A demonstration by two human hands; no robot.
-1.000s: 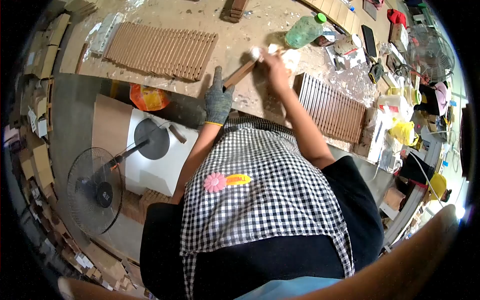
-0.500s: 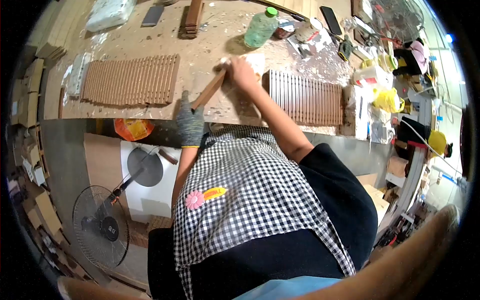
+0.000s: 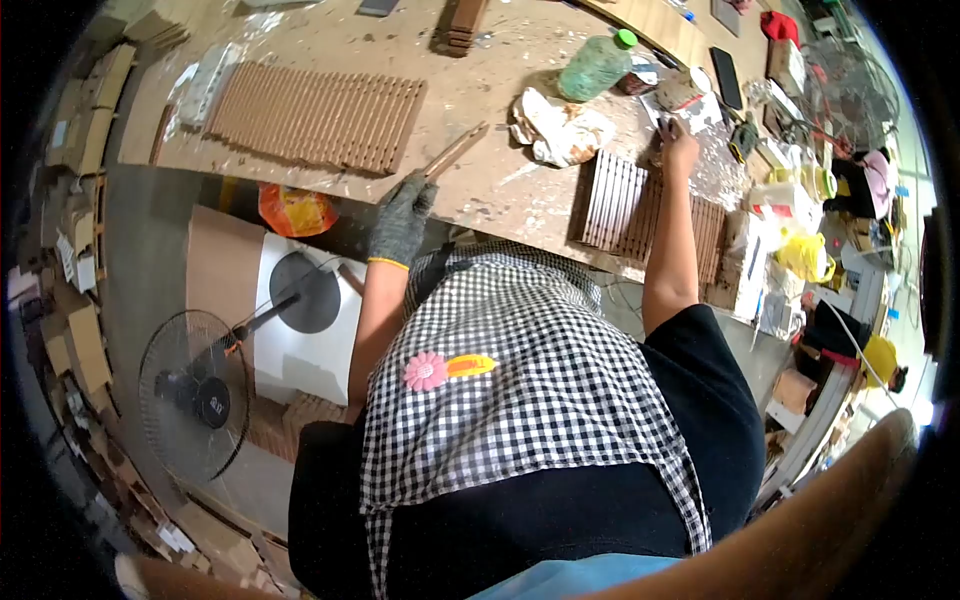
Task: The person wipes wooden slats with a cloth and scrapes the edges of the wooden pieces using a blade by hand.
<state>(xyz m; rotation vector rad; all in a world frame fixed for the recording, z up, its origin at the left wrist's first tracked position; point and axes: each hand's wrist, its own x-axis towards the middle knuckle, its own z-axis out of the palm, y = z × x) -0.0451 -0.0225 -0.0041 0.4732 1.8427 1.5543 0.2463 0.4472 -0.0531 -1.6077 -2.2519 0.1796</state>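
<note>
In the head view, our right hand (image 3: 679,148) has left the crumpled cloth (image 3: 560,128), reaching upper right near the white cup (image 3: 685,88); its fingers bend, contents unclear to us. So our gloved left hand (image 3: 403,205) alone grips the wooden strip (image 3: 456,150), upper centre, at the table's (image 3: 490,203) front edge, with open surface beyond.

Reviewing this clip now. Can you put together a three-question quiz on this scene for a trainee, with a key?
1. What is the left hand holding? A) a phone; B) a wooden strip; C) a cup.
2. True or false: the right hand is wearing a glove.
3. Where is the crumpled white wad?

Key:
1. B.
2. False; it is bare.
3. On the table, near the green-capped bottle.
</note>
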